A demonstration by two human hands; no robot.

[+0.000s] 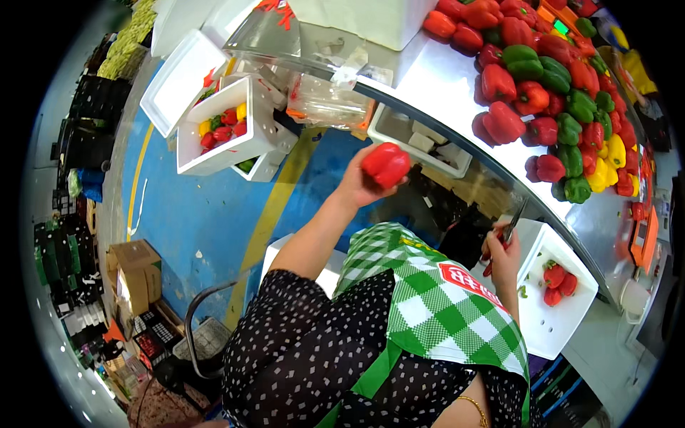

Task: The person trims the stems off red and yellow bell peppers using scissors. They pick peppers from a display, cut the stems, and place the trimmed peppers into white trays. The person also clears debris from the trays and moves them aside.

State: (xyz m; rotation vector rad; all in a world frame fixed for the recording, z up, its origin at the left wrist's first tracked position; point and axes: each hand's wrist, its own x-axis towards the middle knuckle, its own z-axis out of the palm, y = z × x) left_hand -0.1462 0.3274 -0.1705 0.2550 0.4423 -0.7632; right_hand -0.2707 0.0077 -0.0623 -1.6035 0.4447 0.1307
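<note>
A red bell pepper point(386, 165) rests in my left hand point(357, 181), raised over the blue floor beside the steel table point(428, 75). My right hand point(502, 255) grips a pair of scissors or pruning snips point(508, 229) with red handles, blades pointing up and away. Just right of that hand stands a white foam box point(562, 315) with several red peppers point(559, 283) and a few green scraps inside. On the table lies a large heap of red, green and yellow bell peppers point(554, 69); the nearest red one point(503, 122) sits at the heap's left side.
To the left, an open foam box point(214, 155) holds red and yellow peppers, with a foam lid point(182, 80) leaning beside it. A foam tray point(390, 131) sits under the table edge. A cardboard box point(142, 270) and a curved metal handle point(190, 321) stand at lower left.
</note>
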